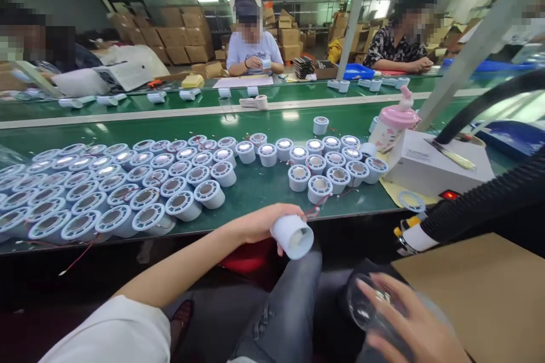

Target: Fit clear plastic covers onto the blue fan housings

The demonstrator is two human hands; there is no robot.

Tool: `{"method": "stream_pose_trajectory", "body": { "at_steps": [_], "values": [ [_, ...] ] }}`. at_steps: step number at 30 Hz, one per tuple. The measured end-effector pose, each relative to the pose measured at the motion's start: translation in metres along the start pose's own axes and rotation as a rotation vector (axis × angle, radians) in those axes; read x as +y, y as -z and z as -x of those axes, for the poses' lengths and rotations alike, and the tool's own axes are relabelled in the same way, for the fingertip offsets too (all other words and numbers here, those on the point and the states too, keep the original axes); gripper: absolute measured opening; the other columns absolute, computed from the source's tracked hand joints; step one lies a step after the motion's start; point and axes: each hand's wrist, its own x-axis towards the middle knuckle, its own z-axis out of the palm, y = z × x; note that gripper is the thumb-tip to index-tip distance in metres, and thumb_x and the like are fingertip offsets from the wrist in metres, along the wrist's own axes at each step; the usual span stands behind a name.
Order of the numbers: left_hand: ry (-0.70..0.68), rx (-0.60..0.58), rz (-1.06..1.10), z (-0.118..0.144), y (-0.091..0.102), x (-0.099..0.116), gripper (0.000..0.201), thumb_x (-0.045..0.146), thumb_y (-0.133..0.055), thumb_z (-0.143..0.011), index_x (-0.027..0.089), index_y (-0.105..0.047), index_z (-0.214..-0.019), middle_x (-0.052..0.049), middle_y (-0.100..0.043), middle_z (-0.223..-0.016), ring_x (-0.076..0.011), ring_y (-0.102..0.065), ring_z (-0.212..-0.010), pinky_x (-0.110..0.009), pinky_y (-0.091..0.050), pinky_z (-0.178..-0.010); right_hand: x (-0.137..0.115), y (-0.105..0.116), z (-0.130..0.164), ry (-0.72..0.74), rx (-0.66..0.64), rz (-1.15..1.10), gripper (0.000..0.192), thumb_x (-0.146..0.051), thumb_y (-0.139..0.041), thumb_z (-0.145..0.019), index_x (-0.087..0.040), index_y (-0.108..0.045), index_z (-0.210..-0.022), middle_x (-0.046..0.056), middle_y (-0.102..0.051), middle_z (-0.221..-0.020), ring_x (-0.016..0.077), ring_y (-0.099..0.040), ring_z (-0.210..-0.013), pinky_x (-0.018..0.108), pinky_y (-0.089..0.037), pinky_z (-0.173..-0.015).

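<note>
My left hand (pixel 268 220) is closed round a white cylindrical plastic housing (pixel 292 236), tilted so that its open end faces me. Thin red wires show by its upper side. At the lower right, my right hand (pixel 409 320) is blurred, its fingers curved round a clear, round, cup-like piece (pixel 360 303). The piece's far side is hard to make out against the dark background. Ahead of my left hand, several similar white housings (pixel 320 188) stand on the green bench (pixel 255 187) with their ringed faces up, some trailing wires.
A white box with a lit red switch (pixel 438 161) stands at right, beside a pink-lidded cup (pixel 394 125). A black hose (pixel 481 201) reaches across above a cardboard box (pixel 481 289). A slanted post (pixel 464 51) rises behind. Co-workers sit across the belt (pixel 293 88).
</note>
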Motion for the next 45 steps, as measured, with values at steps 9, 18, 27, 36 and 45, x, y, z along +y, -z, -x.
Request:
{"method": "stream_pose_trajectory", "body": {
  "at_steps": [9,18,27,36,45],
  "values": [
    [-0.198,-0.327,-0.039,-0.017,-0.064,0.018,0.026,0.032,-0.050,-0.089,0.020,-0.069,-0.102,-0.004,-0.061,-0.090,-0.0169,-0.059,-0.080,-0.027,-0.049,-0.071,-0.017,-0.019,-0.024,-0.312,-0.147,0.245,0.030,-0.019,-0.061,-0.084,-0.022,-0.065,-0.114,0.017,-0.052,-0.131,0.0347,-0.057,-0.101,0.049,-0.055,-0.076],
    [-0.397,0.021,0.029,-0.020,-0.080,0.003,0.064,0.050,-0.082,-0.061,0.022,-0.063,-0.116,-0.006,-0.056,-0.103,-0.0210,-0.057,-0.093,-0.032,-0.048,-0.082,-0.010,-0.001,-0.021,-0.678,-0.097,-0.517,0.024,-0.031,-0.056,-0.091,-0.020,-0.063,-0.071,0.008,-0.060,-0.108,0.0223,-0.061,-0.099,0.032,-0.052,-0.078],
    [-0.474,-0.052,0.106,-0.022,-0.087,-0.011,0.073,0.044,-0.083,-0.063,0.024,-0.057,-0.129,-0.012,-0.061,-0.125,-0.0281,-0.057,-0.116,-0.043,-0.045,-0.101,-0.001,-0.009,-0.014,-0.962,0.139,-0.867,0.033,-0.033,-0.066,-0.084,-0.019,-0.062,-0.054,0.007,-0.064,-0.098,0.0222,-0.059,-0.096,0.028,-0.051,-0.071],
    [-0.223,-0.213,0.539,-0.016,-0.090,-0.006,0.070,0.027,-0.080,-0.070,0.019,-0.050,-0.132,-0.012,-0.060,-0.126,-0.0220,-0.063,-0.107,-0.035,-0.052,-0.092,0.001,-0.002,-0.010,-0.722,0.030,-0.825,0.011,-0.027,-0.075,-0.079,-0.030,-0.077,-0.090,0.003,-0.064,-0.127,0.0269,-0.058,-0.119,0.036,-0.052,-0.094],
    [-0.204,-0.279,0.602,-0.009,-0.087,-0.005,0.077,0.033,-0.080,-0.071,0.025,-0.045,-0.139,-0.011,-0.061,-0.124,-0.0204,-0.065,-0.094,-0.030,-0.056,-0.076,-0.004,-0.003,0.005,-0.592,-0.064,-0.654,0.043,-0.025,-0.075,-0.081,-0.033,-0.058,-0.119,0.002,-0.057,-0.136,0.0238,-0.055,-0.124,0.035,-0.052,-0.099]
  ]
}}
